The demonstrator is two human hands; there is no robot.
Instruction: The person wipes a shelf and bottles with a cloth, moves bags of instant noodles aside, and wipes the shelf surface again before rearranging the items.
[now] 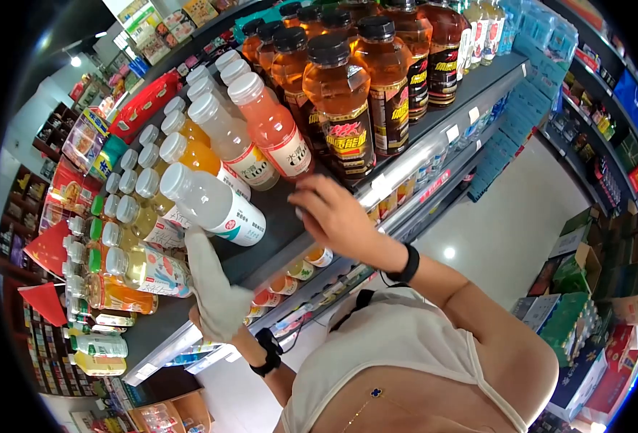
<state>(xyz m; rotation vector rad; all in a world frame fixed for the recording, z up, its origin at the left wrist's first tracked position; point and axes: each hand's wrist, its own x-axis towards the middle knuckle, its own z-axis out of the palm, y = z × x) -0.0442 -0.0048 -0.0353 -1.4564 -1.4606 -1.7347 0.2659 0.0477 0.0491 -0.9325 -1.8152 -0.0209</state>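
My left hand [198, 317] is wrapped in or closed on a pale grey-white cloth [221, 292], which hides most of its fingers. The cloth is beside a clear bottle with a white label and white cap [236, 216] standing at the shelf's front. My right hand [337, 220] is over the shelf edge with loosely bent fingers, the thumb apart, and nothing visible in it. Its fingertips are close to the base of a pink drink bottle [279, 137]; contact cannot be made out. Beside that bottle stands a whitish drink bottle [232, 137].
Large amber bottles with black caps [341, 108] line the shelf's right part. Yellow and orange drinks [128, 292] crowd its left end. Price tags run along the shelf edge [420, 159], with more bottles on lower tiers. Cartons [586, 267] stand across the aisle floor [478, 238].
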